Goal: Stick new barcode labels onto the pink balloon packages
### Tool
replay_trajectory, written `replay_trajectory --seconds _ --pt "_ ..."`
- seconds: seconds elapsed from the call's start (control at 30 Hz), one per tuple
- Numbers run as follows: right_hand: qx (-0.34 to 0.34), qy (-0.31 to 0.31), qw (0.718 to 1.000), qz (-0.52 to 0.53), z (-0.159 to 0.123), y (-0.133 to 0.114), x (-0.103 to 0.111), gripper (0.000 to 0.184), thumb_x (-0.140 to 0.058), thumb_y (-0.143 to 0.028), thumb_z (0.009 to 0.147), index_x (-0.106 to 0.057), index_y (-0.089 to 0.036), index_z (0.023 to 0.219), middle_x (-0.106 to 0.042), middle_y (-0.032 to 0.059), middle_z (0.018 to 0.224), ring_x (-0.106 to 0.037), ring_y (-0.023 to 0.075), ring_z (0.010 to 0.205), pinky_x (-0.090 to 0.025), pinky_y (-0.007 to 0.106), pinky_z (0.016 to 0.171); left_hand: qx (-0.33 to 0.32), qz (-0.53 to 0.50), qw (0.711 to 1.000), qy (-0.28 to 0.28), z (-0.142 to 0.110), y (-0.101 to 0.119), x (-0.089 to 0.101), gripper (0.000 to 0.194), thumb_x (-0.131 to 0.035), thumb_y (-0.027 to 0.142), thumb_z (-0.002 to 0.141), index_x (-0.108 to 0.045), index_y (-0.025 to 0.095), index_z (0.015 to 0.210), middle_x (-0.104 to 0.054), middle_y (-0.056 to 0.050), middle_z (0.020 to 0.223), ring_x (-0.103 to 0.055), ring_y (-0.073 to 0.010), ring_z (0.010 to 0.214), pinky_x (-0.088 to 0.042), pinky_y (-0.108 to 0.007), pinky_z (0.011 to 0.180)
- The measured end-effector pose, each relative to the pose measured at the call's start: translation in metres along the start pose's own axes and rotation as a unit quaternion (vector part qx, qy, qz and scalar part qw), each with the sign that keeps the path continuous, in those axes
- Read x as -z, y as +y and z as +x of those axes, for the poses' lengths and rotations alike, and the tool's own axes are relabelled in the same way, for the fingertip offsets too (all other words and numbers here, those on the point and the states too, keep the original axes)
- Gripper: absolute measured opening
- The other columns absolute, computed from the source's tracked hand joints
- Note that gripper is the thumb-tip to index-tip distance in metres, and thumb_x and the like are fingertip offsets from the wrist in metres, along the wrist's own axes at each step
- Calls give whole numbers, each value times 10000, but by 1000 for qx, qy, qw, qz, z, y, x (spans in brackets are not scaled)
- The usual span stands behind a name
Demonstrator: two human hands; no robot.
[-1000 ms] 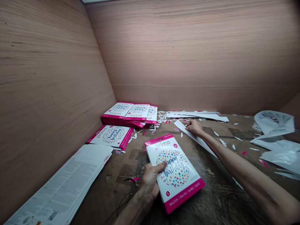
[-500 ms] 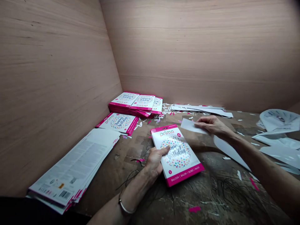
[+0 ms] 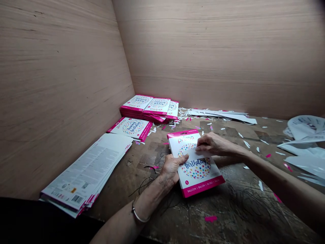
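Note:
A white and pink "happy birthday" balloon package (image 3: 196,176) lies tilted on the worn table. My left hand (image 3: 172,167) grips its left edge, thumb on the front. My right hand (image 3: 214,144) rests on the package's upper middle, fingers pinched on a white paper strip (image 3: 200,154) laid across the dotted print. Most of the strip is hidden under that hand.
Stacks of the same pink packages (image 3: 149,107) sit in the back corner, one more stack (image 3: 130,128) nearer. A pile of white printed cards (image 3: 88,171) lies at the left. White strips (image 3: 223,115) and scraps litter the back; folded white balloons (image 3: 303,142) lie at right. Wooden walls (image 3: 63,84) close in left and behind.
My right hand picked up a white strip from the table's back and brought it onto the package. The left hand kept hold of the package, drawing it slightly nearer.

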State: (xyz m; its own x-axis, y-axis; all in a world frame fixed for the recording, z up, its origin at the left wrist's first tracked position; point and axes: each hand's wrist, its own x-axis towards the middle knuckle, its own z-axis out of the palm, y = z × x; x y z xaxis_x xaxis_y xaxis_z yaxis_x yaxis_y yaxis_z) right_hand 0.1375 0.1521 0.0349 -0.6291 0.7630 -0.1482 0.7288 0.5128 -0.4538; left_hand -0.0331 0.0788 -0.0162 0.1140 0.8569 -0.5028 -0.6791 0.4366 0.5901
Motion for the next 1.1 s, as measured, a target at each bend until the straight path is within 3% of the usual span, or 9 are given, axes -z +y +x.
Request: replay_trajectory --seconds 0.17,0.3,0.43,0.53,0.67,0.9,1.1 --pt "3 -4 1000 -25 1 -14 1 199 -540 -252 787 -607 -160 623 -488 -9 519 -365 81 461 -233 233 449 -1 -2 1000 -18 -2 0 -1 246 -649 -9 608 -659 35 850 -697 -175 878 -642 -339 858 -431 -525 887" --pt "-1 0 1000 -26 -2 -12 0 184 -541 -294 793 -627 -168 690 -529 6 570 -409 95 498 -257 228 472 -10 18 999 -33 -1 -1 2 269 -635 -2 618 -652 43 882 -705 -154 844 -656 -316 805 -439 -527 874" --pt "-36 103 994 2 -14 8 1 269 -477 -415 820 -621 -190 852 -574 14 673 -470 124 581 -308 231 534 -30 24 999 -28 -3 5 0 283 -633 -20 595 -651 29 874 -705 -159 823 -660 -320 775 -447 -534 858" --pt "-48 191 978 69 -31 23 1 305 -385 -417 843 -578 -183 809 -535 -4 645 -455 120 570 -325 229 542 -15 30 999 -19 -12 14 -7 303 -648 -17 581 -649 25 881 -696 -185 865 -644 -351 835 -456 -534 846" --pt "-51 251 959 122 -56 30 -7 336 -323 -411 838 -548 -176 755 -483 -12 595 -427 119 535 -320 229 511 2 60 998 -19 -36 22 -13 329 -656 -2 594 -640 34 920 -691 -191 890 -632 -361 873 -458 -534 845" --pt "-34 308 936 165 -79 14 -37 332 -344 -417 833 -521 -190 669 -488 -3 565 -416 120 511 -313 236 501 43 56 996 -60 -77 11 0 482 -628 39 657 -567 80 1133 -683 -187 936 -639 -360 853 -435 -576 840" --pt "4 277 878 390 -77 -22 -70 255 -513 -428 767 -505 -184 692 -564 8 683 -520 170 628 -396 258 540 81 11 993 -89 -95 -3 -1 557 -620 57 664 -508 97 1209 -682 -171 956 -614 -354 934 -411 -557 889"
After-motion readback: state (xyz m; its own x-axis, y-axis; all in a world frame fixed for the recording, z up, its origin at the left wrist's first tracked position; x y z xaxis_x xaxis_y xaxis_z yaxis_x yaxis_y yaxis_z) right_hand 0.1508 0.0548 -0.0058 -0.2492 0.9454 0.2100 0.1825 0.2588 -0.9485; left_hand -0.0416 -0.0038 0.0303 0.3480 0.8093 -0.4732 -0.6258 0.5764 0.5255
